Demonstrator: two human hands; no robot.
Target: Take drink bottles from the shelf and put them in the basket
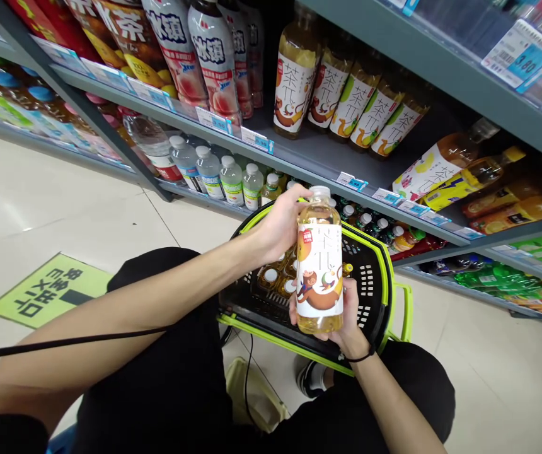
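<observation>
Amber-filled clear plastic tea bottle (pixel 319 265) stands upright above the black, lime-rimmed shopping basket (pixel 384 265), left hand (pixel 280 224) clasping its shoulder, right hand (pixel 341 315) cupping its base; several like bottles (pixel 278 277) already lie inside; this one not yet.

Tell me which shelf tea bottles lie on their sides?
The tea bottles at the shelf's right end lie tipped over; the four tea bottles left of them stand upright.
</observation>
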